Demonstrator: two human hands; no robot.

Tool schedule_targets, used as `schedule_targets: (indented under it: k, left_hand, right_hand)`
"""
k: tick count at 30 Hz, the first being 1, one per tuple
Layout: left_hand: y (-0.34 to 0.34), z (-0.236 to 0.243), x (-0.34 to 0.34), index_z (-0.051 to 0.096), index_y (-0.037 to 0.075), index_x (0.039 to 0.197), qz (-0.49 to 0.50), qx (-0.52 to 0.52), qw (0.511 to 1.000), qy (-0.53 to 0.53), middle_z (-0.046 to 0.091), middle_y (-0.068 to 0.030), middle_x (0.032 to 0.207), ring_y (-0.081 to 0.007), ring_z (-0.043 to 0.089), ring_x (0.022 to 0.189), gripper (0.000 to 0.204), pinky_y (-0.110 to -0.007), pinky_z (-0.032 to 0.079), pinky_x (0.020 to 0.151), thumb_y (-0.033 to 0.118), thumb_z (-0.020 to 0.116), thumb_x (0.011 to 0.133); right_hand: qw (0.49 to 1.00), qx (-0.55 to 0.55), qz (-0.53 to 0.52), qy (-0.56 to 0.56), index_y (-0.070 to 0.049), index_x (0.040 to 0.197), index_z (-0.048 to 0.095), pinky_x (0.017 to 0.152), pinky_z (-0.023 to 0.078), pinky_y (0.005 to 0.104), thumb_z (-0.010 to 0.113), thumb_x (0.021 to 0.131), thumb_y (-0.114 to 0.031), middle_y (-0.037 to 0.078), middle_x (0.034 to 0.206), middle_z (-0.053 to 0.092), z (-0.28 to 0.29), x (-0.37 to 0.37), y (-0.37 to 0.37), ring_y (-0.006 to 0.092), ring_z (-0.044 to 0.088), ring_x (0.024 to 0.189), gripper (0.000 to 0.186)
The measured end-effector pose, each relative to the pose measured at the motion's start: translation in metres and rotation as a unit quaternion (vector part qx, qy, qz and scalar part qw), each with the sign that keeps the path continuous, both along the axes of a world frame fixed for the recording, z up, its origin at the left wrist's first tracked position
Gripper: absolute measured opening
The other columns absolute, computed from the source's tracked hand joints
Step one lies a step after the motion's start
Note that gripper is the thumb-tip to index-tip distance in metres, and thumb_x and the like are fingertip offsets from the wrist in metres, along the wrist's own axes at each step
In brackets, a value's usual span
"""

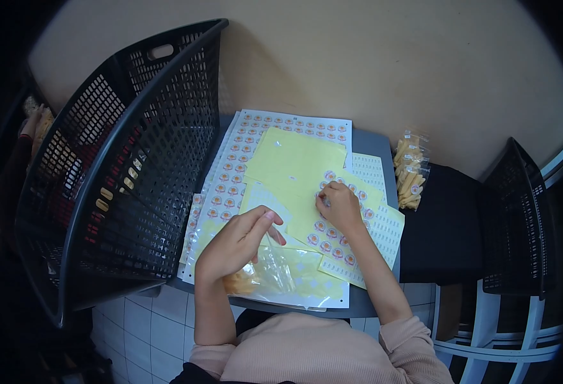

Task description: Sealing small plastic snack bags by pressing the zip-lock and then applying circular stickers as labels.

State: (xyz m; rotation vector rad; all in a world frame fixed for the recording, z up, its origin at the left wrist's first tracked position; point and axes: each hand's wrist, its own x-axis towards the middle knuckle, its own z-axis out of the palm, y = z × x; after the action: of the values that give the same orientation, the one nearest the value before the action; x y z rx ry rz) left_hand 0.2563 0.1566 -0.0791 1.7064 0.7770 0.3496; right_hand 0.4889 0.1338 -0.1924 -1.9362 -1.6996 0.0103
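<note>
L hand [235, 246] is curling half-open over a crinkly clear plastic bag [275, 272] near tbl [376, 142] front edge, can't tell if gripping; R hand [342, 206] is bunching fingertips at a flat yellow sticker sheet [325, 246], mid-tbl, hold unclear.

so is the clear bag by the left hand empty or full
Not empty: orange-tan contents show through the clear bag by the left hand; how full, I cannot tell.

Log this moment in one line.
Left hand: over clear plastic bag, grip unclear | Right hand: over round-sticker sheet | Left side: perforated black crate
</note>
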Motion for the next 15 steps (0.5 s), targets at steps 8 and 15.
schedule_targets:
  k: [8,15]
  left_hand:
    - [0.003,-0.005,0.018,0.056,0.004,0.099,-0.007,0.024,0.997,0.067,0.057,-0.0072,0.084,-0.0080,0.045,0.050,0.037,-0.022,0.043,0.046,0.033,0.034,0.090]
    - [-0.007,0.006,0.016,0.055,0.004,0.102,-0.058,-0.046,0.995,-0.062,0.050,-0.0037,0.074,-0.0056,0.043,0.053,0.034,-0.020,0.040,0.044,0.032,0.042,0.088]
  right_hand:
    - [0.997,0.072,-0.001,0.031,-0.003,0.064,0.059,0.058,0.047,0.0329,0.061,0.063,-0.006,0.007,0.068,0.058,0.025,-0.008,-0.014,0.0221,0.056,0.065,0.004]
    - [0.961,0.253,0.112,-0.008,-0.005,0.068,0.056,0.058,0.043,0.0315,0.064,0.060,-0.006,0.004,0.071,0.057,0.079,-0.043,-0.035,0.0217,0.055,0.063,0.011]
